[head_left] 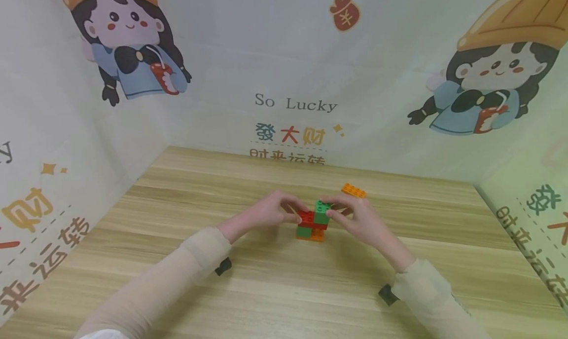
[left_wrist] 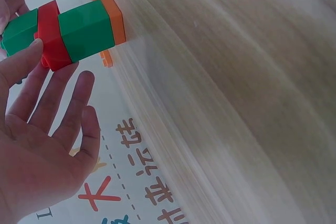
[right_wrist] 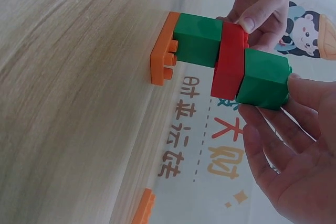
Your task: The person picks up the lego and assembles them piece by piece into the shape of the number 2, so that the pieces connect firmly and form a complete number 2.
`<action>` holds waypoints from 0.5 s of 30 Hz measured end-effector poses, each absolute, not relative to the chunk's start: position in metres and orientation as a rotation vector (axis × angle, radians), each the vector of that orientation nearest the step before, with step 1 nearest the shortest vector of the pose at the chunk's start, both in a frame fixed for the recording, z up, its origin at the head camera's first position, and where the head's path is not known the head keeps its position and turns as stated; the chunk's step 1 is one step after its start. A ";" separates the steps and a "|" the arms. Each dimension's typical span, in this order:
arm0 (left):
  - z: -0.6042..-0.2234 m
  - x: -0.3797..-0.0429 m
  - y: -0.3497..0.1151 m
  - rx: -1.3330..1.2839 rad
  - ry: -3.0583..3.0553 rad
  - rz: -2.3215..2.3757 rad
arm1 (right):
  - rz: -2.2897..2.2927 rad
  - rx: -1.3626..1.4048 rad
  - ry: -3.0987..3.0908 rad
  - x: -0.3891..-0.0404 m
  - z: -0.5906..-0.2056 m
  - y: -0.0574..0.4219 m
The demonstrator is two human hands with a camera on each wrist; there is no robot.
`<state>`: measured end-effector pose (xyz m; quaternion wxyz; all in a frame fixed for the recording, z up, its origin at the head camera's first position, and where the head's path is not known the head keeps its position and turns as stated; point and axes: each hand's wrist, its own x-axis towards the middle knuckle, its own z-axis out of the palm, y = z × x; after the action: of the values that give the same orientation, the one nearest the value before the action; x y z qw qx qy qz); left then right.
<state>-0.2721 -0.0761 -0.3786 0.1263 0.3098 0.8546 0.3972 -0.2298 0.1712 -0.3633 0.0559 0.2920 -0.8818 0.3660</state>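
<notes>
Green, red and orange toy bricks form a small stack near the middle of the table (head_left: 275, 299), well in from the left and right edges. An orange plate (head_left: 317, 237) lies flat at its foot, and the lower green block (head_left: 303, 232) stands on the plate's left half, leaving studs bare on the right. A red brick (right_wrist: 228, 61) crosses the top of that block and juts out to the right over the bare studs. The upper green block (right_wrist: 263, 78) sits on the red brick's right end, touching it; whether it is fully pressed down, I cannot tell.

The left hand (head_left: 267, 209) has its grip closed round the left end of the red brick, thumb on the studded top, with the ring and little fingers free. The right hand (head_left: 361, 221) holds the upper green block, its grip narrowed to the block's width, thumb on top and fingertips at the lower side.

A loose orange brick (head_left: 353, 190) lies just past the right hand, nearer the far edge and right of the stack. Pale sleeves (head_left: 159, 282) reach in over the near edge. Printed cloth (head_left: 248, 53) hangs beyond the far edge and along both sides.
</notes>
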 end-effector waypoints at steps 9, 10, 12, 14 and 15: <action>-0.379 -0.273 -0.076 0.901 2.480 1.165 | 1.103 0.874 -2.661 -0.229 -0.368 0.172; -0.380 -0.273 -0.076 0.901 2.481 1.166 | 1.104 0.874 -2.662 -0.229 -0.367 0.172; -0.380 -0.273 -0.076 0.902 2.479 1.170 | 1.108 0.882 -2.664 -0.229 -0.366 0.171; -0.380 -0.273 -0.076 0.904 2.482 1.171 | 1.107 0.898 -2.666 -0.230 -0.365 0.172; -0.380 -0.273 -0.076 0.901 2.483 1.173 | 1.107 0.904 -2.669 -0.230 -0.364 0.171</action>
<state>-0.2728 -0.0760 -0.3802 0.1251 0.3092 0.8524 0.4027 -0.2303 0.1714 -0.3638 0.0572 0.2982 -0.8801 0.3649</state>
